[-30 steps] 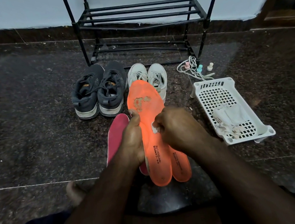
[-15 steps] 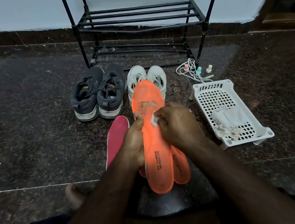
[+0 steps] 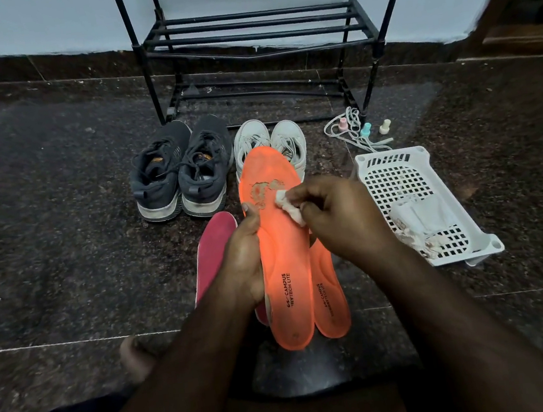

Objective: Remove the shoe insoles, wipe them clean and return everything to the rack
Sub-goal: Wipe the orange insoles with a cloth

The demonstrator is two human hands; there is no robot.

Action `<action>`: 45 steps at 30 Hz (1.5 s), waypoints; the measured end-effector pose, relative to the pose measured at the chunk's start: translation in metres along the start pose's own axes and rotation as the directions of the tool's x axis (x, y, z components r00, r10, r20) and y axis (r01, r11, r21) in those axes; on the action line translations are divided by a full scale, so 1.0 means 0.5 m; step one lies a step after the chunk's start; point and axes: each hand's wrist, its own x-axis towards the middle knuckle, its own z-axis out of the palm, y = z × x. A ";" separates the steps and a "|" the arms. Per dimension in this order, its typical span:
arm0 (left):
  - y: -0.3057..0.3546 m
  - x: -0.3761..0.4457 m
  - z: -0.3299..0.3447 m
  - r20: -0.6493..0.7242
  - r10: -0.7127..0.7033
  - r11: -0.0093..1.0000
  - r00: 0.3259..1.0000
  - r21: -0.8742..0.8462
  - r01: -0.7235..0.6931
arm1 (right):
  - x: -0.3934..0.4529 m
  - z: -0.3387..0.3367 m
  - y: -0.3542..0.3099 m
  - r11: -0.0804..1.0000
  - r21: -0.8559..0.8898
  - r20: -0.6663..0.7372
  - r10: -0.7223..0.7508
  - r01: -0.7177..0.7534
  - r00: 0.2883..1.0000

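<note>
My left hand [image 3: 242,255] grips the left edge of an orange insole [image 3: 280,249] held up over the floor, thumb on its top face. A worn, dirty patch shows near its toe end. My right hand [image 3: 336,218] pinches a small white wipe [image 3: 289,205] and presses it on the insole just right of that patch. A second orange insole [image 3: 331,297] lies underneath, and a pink-red insole [image 3: 212,250] lies on the floor to the left. Dark grey sneakers [image 3: 182,174] and white sneakers [image 3: 269,141] stand in front of the black shoe rack [image 3: 252,33].
A white perforated basket [image 3: 392,170] with crumpled wipes sits on the floor at the right. Loose white laces [image 3: 349,129] and three small bottles lie by the rack's right leg. My bare foot [image 3: 136,357] rests on the dark speckled floor at lower left.
My right hand has slid the wipe up the insole toward the worn patch near the toe. My left hand keeps holding the insole's edge.
</note>
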 end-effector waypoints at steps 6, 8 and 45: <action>-0.009 0.004 0.002 -0.043 -0.031 0.999 0.999 -0.022 0.030 | -0.001 0.031 0.016 0.962 -0.230 0.057 -0.136 0.145 0.989; -0.013 0.006 0.001 -0.085 -0.036 0.999 0.996 -0.014 0.035 | -0.013 0.048 0.006 0.946 -0.274 0.105 -0.147 0.171 0.984; 0.022 -0.010 0.009 -0.086 0.036 0.998 0.996 0.051 -0.032 | -0.005 -0.012 0.021 0.979 0.105 0.191 0.155 -0.177 0.969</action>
